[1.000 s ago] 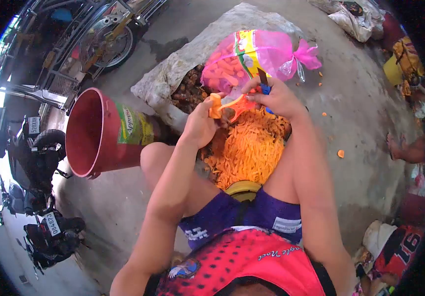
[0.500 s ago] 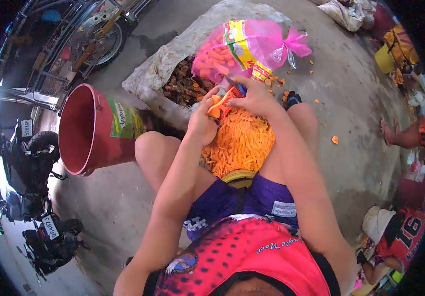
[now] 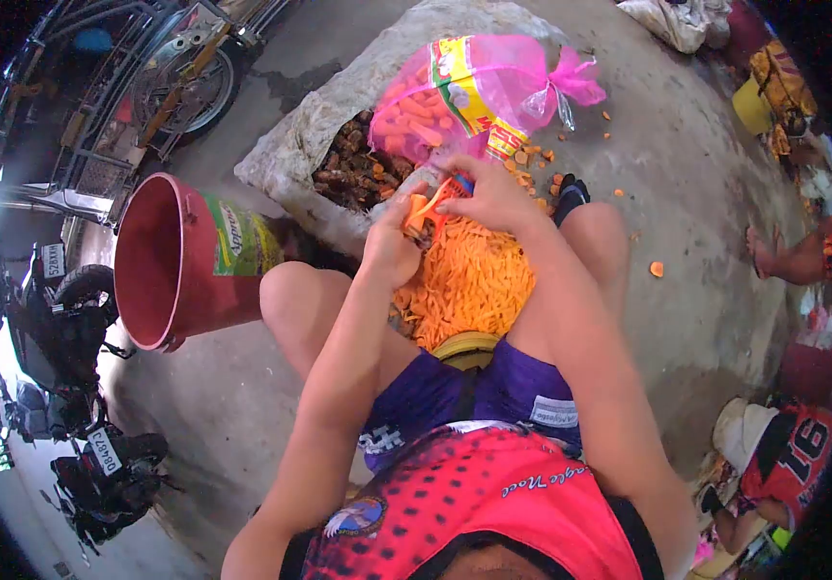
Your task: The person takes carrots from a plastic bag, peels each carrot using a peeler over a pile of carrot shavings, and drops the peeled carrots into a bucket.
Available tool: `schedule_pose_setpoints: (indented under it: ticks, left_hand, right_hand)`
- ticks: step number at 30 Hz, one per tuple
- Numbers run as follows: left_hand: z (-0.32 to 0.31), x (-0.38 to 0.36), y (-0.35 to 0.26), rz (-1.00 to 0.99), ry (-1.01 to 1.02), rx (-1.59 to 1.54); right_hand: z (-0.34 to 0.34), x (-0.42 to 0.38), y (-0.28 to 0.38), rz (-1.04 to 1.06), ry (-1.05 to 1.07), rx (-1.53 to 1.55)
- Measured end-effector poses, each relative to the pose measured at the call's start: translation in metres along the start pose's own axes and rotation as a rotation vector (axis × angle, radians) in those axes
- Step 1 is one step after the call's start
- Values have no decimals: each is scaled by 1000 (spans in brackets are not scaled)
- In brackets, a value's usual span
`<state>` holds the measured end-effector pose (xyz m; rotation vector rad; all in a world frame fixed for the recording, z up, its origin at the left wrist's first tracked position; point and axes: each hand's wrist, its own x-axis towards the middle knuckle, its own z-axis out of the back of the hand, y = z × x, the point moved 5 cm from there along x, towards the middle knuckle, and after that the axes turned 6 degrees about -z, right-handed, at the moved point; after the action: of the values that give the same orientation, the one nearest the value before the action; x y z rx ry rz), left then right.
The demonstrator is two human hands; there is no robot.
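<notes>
Bare concrete ground (image 3: pixel 687 319) outdoors, grey and stained, fills most of the view. Parked motorcycles (image 3: pixel 68 319) sit along the far left edge, and a bicycle wheel (image 3: pixel 179 82) shows at upper left. Big grey sack (image 3: pixel 339 126) lies open ahead of the person, dark brown roots (image 3: pixel 358 169) showing in its mouth. Red bucket (image 3: pixel 179 261) lies tipped on its side, just left of the person's left knee, mouth facing left, green label on its wall. Pink plastic bag (image 3: pixel 455 97), knotted at the right, rests on the sack and is packed with peeled orange pieces. Heap of orange peelings (image 3: pixel 469 285) lies on the ground between the person's knees, with a yellow rim (image 3: pixel 469 346) peeking out at its near edge. Scattered orange bits (image 3: pixel 655 270) dot the concrete to the right. Another person in a red numbered shirt (image 3: pixel 793 464) sits at lower right; a bare foot (image 3: pixel 774 256) of someone else shows at the right edge.

Person sits with knees apart, purple shorts, red dotted shirt. Left hand (image 3: pixel 392 246) is closed around a carrot (image 3: pixel 418 215), fingers wrapped, holding it just above the far end of the peelings heap. Right hand (image 3: pixel 493 198) is clenched on a peeler (image 3: pixel 447 191), orange with a blue bit at the grip, its head touching the carrot. Both hands sit close together, nearly meeting, right below the pink bag.
</notes>
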<state>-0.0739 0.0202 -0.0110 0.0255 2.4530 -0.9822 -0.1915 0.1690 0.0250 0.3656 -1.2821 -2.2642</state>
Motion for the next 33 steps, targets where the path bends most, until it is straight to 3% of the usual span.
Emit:
schedule_pose_setpoints:
  ticks: [2, 3, 8, 9, 11, 12, 13, 20, 21, 24, 28, 29, 32, 33]
  left_hand:
    - [16, 3, 4, 2, 105, 42]
    - [13, -1, 0, -15, 78, 60]
    - [14, 1, -5, -49, -17, 48]
    - [15, 5, -3, -35, 41, 73]
    - [24, 8, 4, 4, 148, 125]
    - [26, 4, 3, 2, 106, 146]
    - [23, -2, -1, -4, 67, 165]
    - [15, 0, -1, -5, 5, 198]
    - [18, -2, 1, -8, 18, 206]
    - [24, -4, -1, -22, 28, 210]
    - [17, 2, 0, -29, 1, 167]
    - [17, 2, 2, -21, -2, 164]
    - [36, 3, 5, -17, 114, 201]
    - [35, 3, 5, -19, 42, 141]
  right_hand:
    - [1, 4, -6, -93, 5, 13]
    - [14, 8, -7, -100, -137, -12]
    - [-7, -7, 10, 33, -9, 24]
    - [-15, -12, 20, 78, 38, 36]
    - [4, -7, 20, -44, -16, 49]
    - [13, -3, 18, -107, -40, 58]
    - [18, 12, 5, -41, -188, -34]
    - [-18, -4, -3, 101, -2, 132]
    - [-3, 2, -7, -54, -63, 16]
    - [25, 12, -3, -124, -113, 12]
    - [-24, -13, 15, 195, -68, -87]
    - [-20, -8, 4, 94, 21, 141]
    - [16, 12, -12, -164, -122, -82]
    - [18, 13, -11, -172, -100, -62]
